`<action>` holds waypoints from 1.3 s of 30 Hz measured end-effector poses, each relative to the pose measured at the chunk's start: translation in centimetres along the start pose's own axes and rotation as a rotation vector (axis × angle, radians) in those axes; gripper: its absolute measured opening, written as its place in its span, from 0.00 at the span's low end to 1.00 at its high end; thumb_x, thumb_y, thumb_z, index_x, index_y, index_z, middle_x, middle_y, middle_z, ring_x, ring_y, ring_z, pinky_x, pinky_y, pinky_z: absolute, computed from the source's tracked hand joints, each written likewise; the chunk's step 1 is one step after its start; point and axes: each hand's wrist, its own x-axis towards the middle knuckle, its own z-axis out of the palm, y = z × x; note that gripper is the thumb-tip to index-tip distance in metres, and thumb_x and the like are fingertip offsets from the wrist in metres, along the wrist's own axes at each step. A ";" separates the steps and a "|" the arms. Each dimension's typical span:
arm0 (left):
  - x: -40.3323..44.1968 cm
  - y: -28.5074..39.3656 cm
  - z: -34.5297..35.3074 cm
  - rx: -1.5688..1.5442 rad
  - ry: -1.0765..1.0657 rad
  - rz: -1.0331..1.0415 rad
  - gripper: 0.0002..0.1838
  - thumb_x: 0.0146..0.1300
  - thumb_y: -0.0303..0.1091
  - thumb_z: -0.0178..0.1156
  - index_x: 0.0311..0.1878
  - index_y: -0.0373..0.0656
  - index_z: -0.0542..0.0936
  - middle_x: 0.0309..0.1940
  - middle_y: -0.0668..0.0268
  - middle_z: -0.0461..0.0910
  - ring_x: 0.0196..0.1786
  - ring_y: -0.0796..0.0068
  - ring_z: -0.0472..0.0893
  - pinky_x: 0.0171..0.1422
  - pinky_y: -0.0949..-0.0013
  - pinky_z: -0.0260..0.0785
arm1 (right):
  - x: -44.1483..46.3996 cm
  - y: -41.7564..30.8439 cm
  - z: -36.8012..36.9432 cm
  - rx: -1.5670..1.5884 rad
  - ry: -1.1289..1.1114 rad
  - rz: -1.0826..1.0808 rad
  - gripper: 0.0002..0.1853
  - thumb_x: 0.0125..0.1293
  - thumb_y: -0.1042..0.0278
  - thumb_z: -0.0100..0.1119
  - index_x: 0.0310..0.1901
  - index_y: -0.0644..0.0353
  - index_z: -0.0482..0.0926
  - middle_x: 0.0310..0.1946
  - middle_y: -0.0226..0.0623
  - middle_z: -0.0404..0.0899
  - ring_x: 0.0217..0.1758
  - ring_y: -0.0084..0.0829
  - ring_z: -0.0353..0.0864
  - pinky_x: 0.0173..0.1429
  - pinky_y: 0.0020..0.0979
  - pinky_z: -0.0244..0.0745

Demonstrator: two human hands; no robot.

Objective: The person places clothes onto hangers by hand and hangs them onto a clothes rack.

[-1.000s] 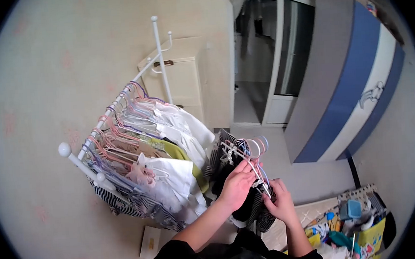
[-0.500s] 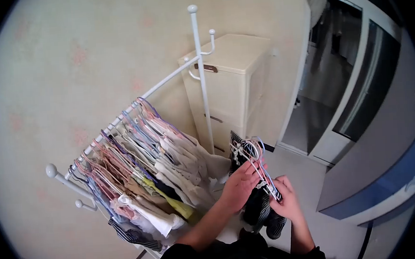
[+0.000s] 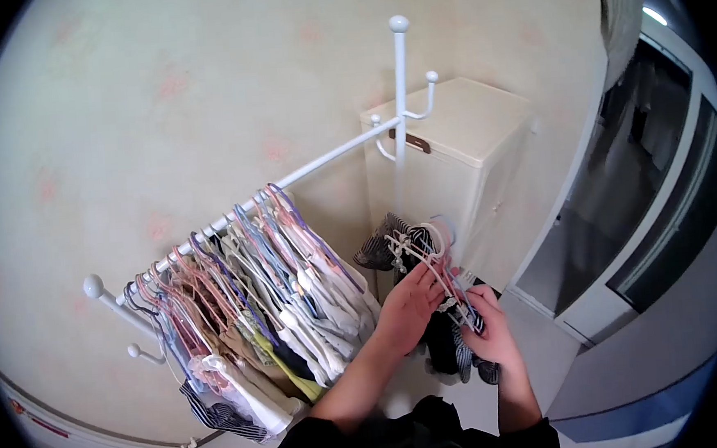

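Several pink, white and blue hangers (image 3: 436,244) with dark and striped clothes (image 3: 444,346) hang from my two hands, to the right of the rack. My left hand (image 3: 410,304) is wrapped partly round the hangers near their hooks, palm up. Lower down on the right, my right hand (image 3: 490,328) pinches the ends of the hangers by a clip. To the left, a white clothes rack (image 3: 334,154) bears a row of garments (image 3: 258,329) on pink, blue, white and purple hangers.
A cream drawer cabinet (image 3: 459,123) stands behind the rack's right post. Beyond it are a glass door (image 3: 598,316) and a wardrobe (image 3: 625,421) on the right. A patterned wall (image 3: 163,113) runs behind the rack.
The view has swung left and closer to the rack, so rack and cabinet look larger and farther right. Both hands keep their hold on the hangers.
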 end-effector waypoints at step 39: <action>3.0 7.3 0.5 2.063 0.976 0.496 0.35 0.66 0.34 0.58 0.74 0.31 0.62 0.76 0.43 0.58 0.80 0.43 0.54 0.81 0.52 0.51 | 21.9 6.5 15.9 0.616 -0.439 -0.559 0.43 0.64 0.67 0.66 0.76 0.69 0.54 0.74 0.54 0.60 0.78 0.50 0.60 0.79 0.42 0.56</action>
